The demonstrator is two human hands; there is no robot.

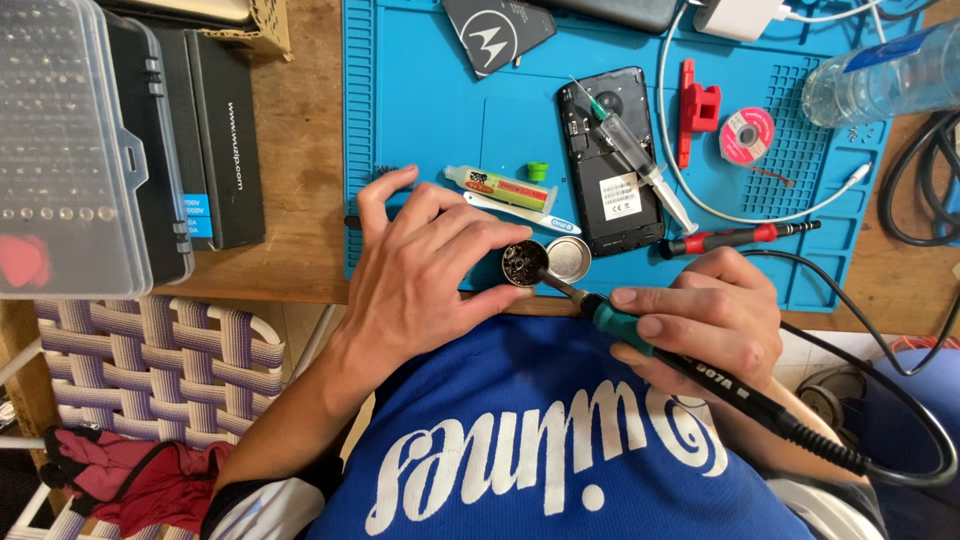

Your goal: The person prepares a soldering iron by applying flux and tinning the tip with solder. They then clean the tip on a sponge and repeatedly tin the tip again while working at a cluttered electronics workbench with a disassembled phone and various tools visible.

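- Dull metal, round and shallow: the small open tin (524, 264) with dark residue inside sits at the near edge of the blue silicone work mat (420, 120), and its round silver lid (567, 258) lies touching it on the side towards the soldering iron.
- The left hand (425, 270) curls around the tin, thumb and fingertips pinching its rim in a narrow grip.
- The right hand (705, 315) is wrapped around the black soldering iron with a green collar (640, 335), held like a pen; the iron's metal tip rests at the tin's rim, on the lid side.
- The iron's black cable (900, 340) loops away from the tin, past the right hand and off the mat.
- Just beyond the tin lie a small white glue tube (498, 186), its green cap (538, 171) apart from it, and a flat white-and-blue plastic pry tool (510, 211).
- Beyond the lid lies a black phone with its back cover off (610, 190), and a clear syringe (640, 160) rests across it.
- Farther from the tin, past the phone, are a red-handled screwdriver (735, 238), a red plastic holder (698, 108), a pink spool of desoldering braid (746, 134) and a clear plastic bottle (880, 75).
- Well away on the left-hand side, off the mat, a clear plastic bit case (70, 150) stands on the wooden table (300, 200).
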